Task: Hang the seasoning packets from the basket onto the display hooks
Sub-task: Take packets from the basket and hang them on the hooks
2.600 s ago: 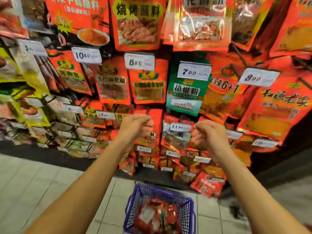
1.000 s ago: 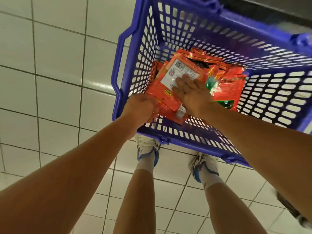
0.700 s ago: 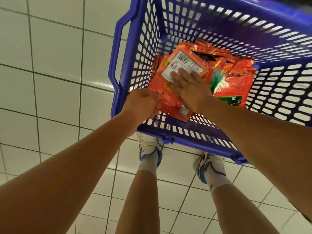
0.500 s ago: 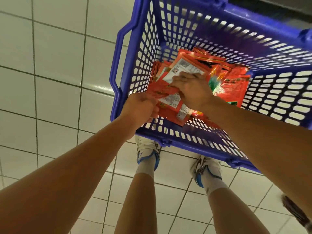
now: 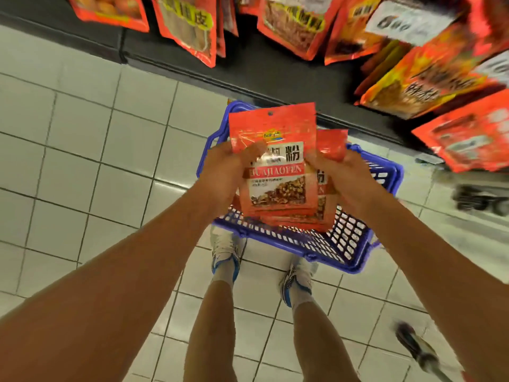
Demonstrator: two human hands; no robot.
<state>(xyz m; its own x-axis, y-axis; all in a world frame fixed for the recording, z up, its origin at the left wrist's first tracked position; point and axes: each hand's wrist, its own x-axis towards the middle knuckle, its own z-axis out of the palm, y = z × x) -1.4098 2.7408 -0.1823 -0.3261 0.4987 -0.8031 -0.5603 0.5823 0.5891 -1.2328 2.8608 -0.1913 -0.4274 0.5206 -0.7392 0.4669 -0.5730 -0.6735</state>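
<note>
Both hands hold a small stack of red packets [image 5: 276,172] above the blue basket [image 5: 355,244], which stands on the tiled floor [image 5: 82,166]. The left hand [image 5: 223,177] clamps the stack's left edge, thumb over the front packet; the right hand [image 5: 344,180] clamps its right edge. At least two packets show, one fanned out behind the front one at the right; the full count is hidden. The front packet is upright, its hang hole at the top. Two shoes [image 5: 224,252] stand at the basket's near edge. Hanging packets [image 5: 190,26] line the top, blurred.
</note>
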